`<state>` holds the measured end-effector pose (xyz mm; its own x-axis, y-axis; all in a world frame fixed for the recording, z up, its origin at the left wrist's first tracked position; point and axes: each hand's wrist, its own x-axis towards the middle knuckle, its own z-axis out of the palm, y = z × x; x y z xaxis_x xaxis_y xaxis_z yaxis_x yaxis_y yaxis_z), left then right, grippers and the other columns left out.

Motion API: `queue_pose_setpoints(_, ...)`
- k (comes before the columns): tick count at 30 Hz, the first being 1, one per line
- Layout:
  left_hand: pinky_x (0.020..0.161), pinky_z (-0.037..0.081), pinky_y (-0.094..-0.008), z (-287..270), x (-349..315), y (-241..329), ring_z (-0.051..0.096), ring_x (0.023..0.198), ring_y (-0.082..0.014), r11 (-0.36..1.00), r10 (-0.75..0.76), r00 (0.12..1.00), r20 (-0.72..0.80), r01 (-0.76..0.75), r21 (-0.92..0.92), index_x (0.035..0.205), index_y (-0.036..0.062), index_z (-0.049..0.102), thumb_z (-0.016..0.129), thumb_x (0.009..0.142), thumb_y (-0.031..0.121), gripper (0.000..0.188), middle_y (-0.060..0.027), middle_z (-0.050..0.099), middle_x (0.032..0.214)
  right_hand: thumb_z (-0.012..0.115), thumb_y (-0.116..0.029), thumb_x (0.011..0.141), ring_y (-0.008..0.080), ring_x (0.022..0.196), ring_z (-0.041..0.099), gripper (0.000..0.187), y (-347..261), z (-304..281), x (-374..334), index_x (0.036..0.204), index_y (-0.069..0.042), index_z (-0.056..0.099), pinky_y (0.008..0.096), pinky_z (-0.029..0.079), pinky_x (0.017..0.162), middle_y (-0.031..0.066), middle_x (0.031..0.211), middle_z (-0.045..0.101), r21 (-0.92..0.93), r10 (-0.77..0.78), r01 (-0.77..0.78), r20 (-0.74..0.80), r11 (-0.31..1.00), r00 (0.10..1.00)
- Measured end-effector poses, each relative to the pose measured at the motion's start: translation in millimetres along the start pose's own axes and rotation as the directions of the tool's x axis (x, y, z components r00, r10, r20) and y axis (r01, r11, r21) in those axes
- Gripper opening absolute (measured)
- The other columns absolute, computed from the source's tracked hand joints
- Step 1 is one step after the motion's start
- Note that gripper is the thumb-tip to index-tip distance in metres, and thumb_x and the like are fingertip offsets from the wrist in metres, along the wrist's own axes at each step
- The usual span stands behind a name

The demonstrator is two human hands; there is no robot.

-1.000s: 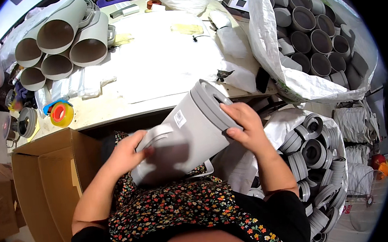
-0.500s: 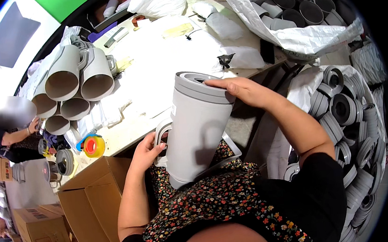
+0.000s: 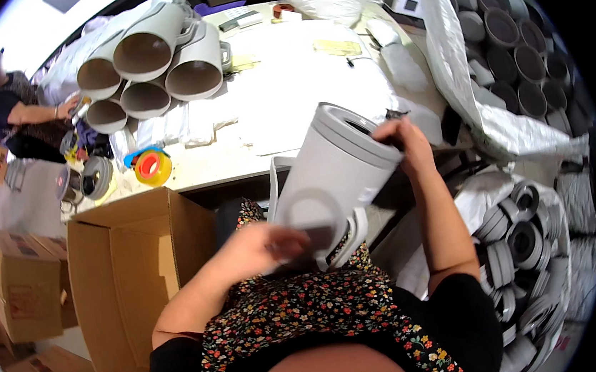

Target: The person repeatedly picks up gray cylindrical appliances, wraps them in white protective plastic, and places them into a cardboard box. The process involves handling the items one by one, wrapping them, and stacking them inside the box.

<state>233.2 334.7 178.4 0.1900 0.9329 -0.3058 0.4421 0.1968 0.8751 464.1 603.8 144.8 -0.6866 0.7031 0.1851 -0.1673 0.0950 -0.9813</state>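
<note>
A pale worktable (image 3: 193, 173) ran across the scene from left to right, deep shadow lying beneath its near edge. Strong light glared white off the middle of its top. Smooth pale floor (image 3: 33, 206) showed at left, and a bright white panel (image 3: 39, 35) glowed at the far left.

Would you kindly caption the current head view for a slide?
Right hand on the lid of a grey mug, blurred left hand near its base, open cardboard box at left.

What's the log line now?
tall grey cylindrical mug: tilted | right hand: on its round grey lid | left hand: blurred, near mug's lower end
</note>
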Motion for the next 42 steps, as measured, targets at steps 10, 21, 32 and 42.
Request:
queue_pose_setpoints(10,0.107,0.022,-0.0379,12,69,-81,0.027,0.134,-0.0276,0.798,0.152,0.801,-0.578,-0.445,-0.407,0.140,-0.0007,0.026,0.035,0.089,0.061,0.081,-0.0175,0.030,0.144,0.041,-0.036,0.092,0.0264,0.060,0.056,0.049,-28,19,-6,0.063,-0.002,0.060,0.0352,0.043,0.062,0.0140,0.062,0.062,0.056,-0.461,0.476,0.370,0.878,0.807)
queue_pose_setpoints(21,0.105,0.028,-0.0405,34,56,-91,0.035,0.128,-0.0348,0.915,0.361,0.803,-0.475,-0.404,0.013,0.141,0.0018,0.022,0.034,0.089,0.060,0.079,-0.0198,0.031,0.142,0.066,-0.019,0.077,0.0336,0.104,0.053,0.034,137,84,124,0.103,0.002,0.060,0.0390,0.042,0.090,0.0175,0.109,0.058,-0.766,-0.354,0.485,0.354,0.422,0.866)
queue_pose_setpoints(32,0.105,0.028,-0.0374,32,57,-82,0.038,0.127,-0.0283,0.758,0.305,0.824,-0.478,-0.514,-0.402,0.138,0.0006,0.030,0.044,0.088,0.055,0.075,-0.0170,0.038,0.138,0.050,-0.026,0.093,0.0100,0.077,0.050,0.027,106,90,103,0.080,-0.002,0.057,0.0244,0.038,0.074,0.0021,0.079,0.058,-0.008,0.171,-0.176,0.268,0.984,0.948)
queue_pose_setpoints(42,0.082,0.042,-0.0234,-30,161,-50,0.051,0.091,-0.0096,0.658,-0.105,0.720,-0.686,-0.467,-0.590,0.115,-0.0017,0.051,0.061,0.088,0.016,0.034,-0.0038,0.058,0.097,0.063,-0.008,0.086,0.0061,0.080,0.048,0.012,91,95,83,0.090,-0.004,0.052,0.0201,0.039,0.073,-0.0006,0.091,0.054,0.170,0.007,-0.040,0.191,0.985,0.982)
